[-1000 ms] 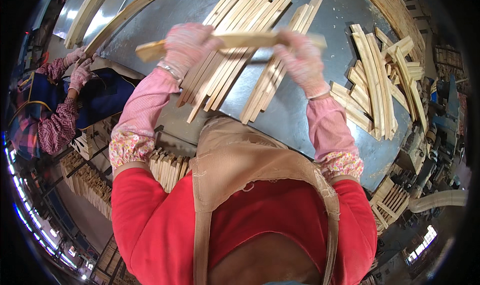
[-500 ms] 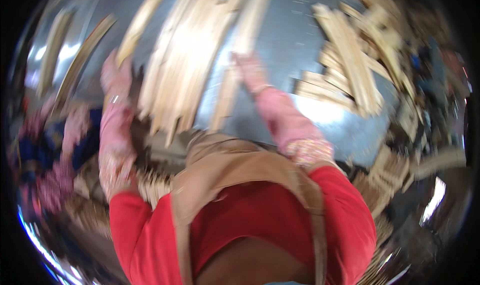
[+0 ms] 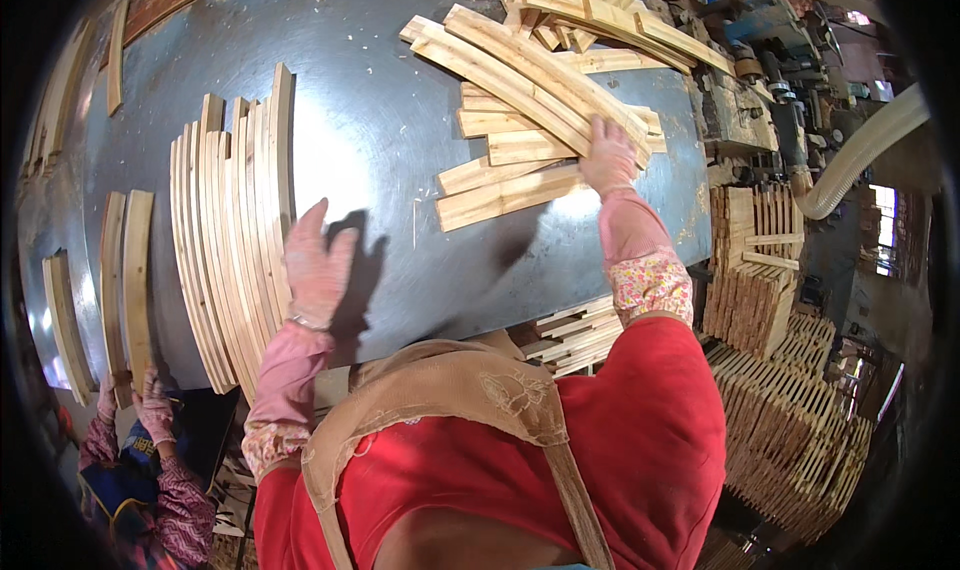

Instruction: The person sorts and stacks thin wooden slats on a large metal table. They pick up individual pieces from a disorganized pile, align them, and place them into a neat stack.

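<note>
My right hand (image 3: 608, 158), in a pinkish work glove, has its fingers over the near end of the curved wooden slats (image 3: 530, 78) that lie slantwise on top of the right-hand pile. Its thumb is hidden. Beneath them, several shorter slats (image 3: 510, 195) lie crosswise on the metal table (image 3: 400, 270). My left hand (image 3: 320, 270), gloved too, holds nothing; its fingers are spread over the tabletop. Just left of it, several narrow slats (image 3: 225, 240) stand side by side in a close row.
At the far left, a co-worker's gloved hands (image 3: 152, 410) touch the near ends of loose slats (image 3: 137, 270). More slats (image 3: 620, 20) lie jumbled at the back right. Stacked wood (image 3: 790, 420) stands right of me, below a ribbed hose (image 3: 868, 150).
The view has turned right. My left hand has let go of a slat and hangs beside the row. My right hand has moved from a slat beside the row to the right-hand pile.
</note>
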Available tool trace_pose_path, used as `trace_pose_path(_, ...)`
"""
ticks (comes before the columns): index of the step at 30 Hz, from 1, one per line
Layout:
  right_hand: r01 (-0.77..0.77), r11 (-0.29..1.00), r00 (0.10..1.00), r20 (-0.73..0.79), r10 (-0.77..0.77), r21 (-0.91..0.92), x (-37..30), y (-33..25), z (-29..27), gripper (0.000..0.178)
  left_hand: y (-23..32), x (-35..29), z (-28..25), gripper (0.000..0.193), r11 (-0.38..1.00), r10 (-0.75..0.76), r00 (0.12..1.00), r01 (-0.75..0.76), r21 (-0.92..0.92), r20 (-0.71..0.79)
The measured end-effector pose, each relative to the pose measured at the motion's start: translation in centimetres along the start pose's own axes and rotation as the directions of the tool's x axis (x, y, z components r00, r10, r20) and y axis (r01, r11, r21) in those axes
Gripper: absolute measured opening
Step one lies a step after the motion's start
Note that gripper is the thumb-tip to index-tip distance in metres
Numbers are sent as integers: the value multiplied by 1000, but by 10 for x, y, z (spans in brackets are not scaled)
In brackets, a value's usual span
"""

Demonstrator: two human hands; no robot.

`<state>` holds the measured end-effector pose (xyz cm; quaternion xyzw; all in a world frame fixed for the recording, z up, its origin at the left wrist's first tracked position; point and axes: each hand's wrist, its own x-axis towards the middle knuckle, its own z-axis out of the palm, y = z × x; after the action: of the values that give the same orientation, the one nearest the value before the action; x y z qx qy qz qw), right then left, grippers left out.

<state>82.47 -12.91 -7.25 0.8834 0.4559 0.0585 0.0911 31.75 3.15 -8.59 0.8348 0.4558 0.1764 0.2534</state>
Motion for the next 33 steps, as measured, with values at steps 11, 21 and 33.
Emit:
trace_pose_path(11,219,851,912,209,-352,478,3,-15,-36,74,128,29,202,71,0,-266,755,622,-783,600)
trace_pose_path(21,139,959,869,435,-237,245,75,30,-24,77,91,-23,121,52,482,-546,758,632,-607,357)
trace_pose_path(33,-270,344,583,437,-685,899,-102,-215,27,56,98,-9,85,100,346,-389,815,561,-752,429)
